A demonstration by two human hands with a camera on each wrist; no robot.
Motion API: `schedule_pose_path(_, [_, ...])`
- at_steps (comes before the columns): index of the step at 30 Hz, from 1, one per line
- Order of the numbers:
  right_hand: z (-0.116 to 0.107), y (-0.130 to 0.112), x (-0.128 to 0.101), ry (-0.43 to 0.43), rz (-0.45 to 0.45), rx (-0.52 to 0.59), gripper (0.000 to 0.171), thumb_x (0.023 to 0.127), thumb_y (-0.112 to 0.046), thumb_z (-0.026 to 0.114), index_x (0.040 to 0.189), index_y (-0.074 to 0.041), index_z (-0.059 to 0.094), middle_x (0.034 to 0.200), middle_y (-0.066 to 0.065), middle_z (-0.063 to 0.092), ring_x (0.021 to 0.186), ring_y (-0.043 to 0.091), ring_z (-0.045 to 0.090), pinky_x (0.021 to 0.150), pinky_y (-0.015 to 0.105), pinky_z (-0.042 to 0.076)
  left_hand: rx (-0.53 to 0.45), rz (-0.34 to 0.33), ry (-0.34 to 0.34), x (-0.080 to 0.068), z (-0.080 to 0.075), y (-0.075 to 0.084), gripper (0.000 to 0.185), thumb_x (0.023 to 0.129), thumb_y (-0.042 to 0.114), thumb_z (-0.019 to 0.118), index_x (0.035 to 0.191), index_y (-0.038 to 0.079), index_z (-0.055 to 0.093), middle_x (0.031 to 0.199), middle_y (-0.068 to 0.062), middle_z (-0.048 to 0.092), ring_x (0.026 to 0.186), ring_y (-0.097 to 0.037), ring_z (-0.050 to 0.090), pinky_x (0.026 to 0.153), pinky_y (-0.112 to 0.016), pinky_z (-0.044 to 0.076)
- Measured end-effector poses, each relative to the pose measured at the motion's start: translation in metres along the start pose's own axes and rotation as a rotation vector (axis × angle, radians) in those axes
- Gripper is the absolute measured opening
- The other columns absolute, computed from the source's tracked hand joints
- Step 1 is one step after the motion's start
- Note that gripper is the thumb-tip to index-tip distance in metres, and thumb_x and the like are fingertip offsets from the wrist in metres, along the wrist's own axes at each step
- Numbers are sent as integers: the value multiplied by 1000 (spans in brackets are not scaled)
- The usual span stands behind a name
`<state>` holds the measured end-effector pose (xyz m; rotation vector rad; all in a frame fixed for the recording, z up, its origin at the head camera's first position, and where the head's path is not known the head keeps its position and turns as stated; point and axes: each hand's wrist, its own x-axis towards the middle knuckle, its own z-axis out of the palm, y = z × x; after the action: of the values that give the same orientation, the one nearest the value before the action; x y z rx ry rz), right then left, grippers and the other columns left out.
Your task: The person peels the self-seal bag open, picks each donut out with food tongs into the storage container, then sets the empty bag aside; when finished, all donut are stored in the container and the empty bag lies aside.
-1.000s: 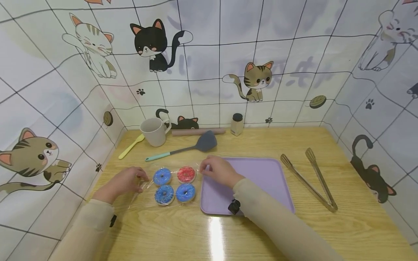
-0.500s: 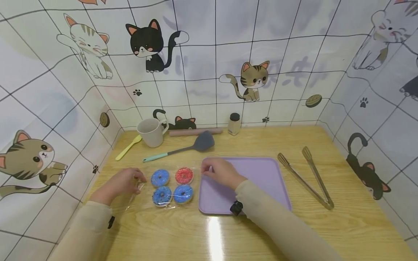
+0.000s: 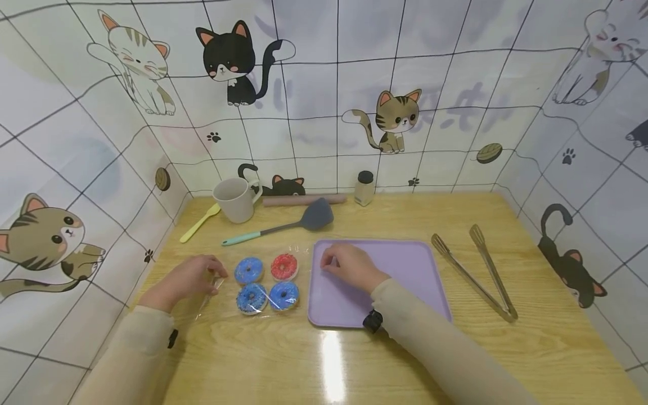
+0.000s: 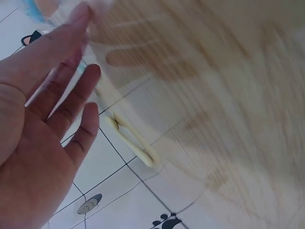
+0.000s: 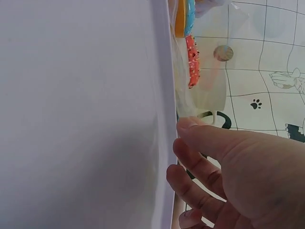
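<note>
Left hand [image 3: 188, 279] lay at the left edge of the clear plastic bag of four frosted doughnuts [image 3: 265, 282], grip pinching the film. Right hand [image 3: 349, 265] rested on the lilac square tray [image 3: 405, 270], fingers loosely curled, grasping nothing. Bag lay on the wooden surface [image 3: 354, 360], just left of the tray; open room in front.

A light wooden bench [image 3: 435, 354] sits boxed in by white tiled walls [image 3: 455, 84] printed with cartoon cats; glare streaks its near edge.
</note>
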<state>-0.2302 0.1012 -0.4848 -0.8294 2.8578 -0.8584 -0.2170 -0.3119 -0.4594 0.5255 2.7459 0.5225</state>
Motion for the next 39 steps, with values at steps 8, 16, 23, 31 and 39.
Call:
schedule_pose_path(8, [-2, -1, 1, 37, 62, 37, 7, 92, -21, 78, 92, -24, 72, 89, -8, 68, 73, 7, 56, 67, 30, 47, 4, -8, 0, -1, -3, 5, 27, 79, 8, 89, 104, 15, 80, 117, -7, 71, 113, -34, 65, 98, -56, 51])
schedule_pose_path(16, [3, -17, -1, 37, 3, 48, 10, 93, -33, 78, 99, -25, 76, 99, -8, 69, 74, 7, 58, 67, 29, 49, -10, -45, -10, -2, -6, 10, 29, 80, 5, 85, 108, 11, 78, 115, -10, 71, 106, -31, 65, 93, -53, 53])
schedule_pose_path(23, [9, -28, -8, -34, -13, 25, 20, 89, -36, 82, 102, -21, 78, 106, -5, 75, 102, 19, 69, 91, 40, 54, -9, -12, 61, 2, -7, 14, 24, 93, 10, 75, 116, 6, 75, 116, -13, 71, 106, -32, 63, 89, -51, 54])
schedule_pose_path(31, [11, -31, -14, -85, 5, -1, 30, 81, -34, 88, 107, -21, 79, 124, -2, 72, 120, 23, 66, 100, 44, 53, -69, 116, 209, 7, 2, 20, 21, 90, 14, 82, 110, 11, 78, 110, -5, 72, 95, -24, 63, 73, -34, 50])
schedule_pose_path(39, [14, -32, -16, -83, 6, -31, 41, 80, -33, 89, 117, -19, 76, 131, 1, 70, 126, 24, 64, 107, 43, 50, -165, 167, 200, 18, 10, 28, 29, 81, 26, 90, 108, 18, 81, 111, -1, 74, 95, -23, 65, 70, -26, 49])
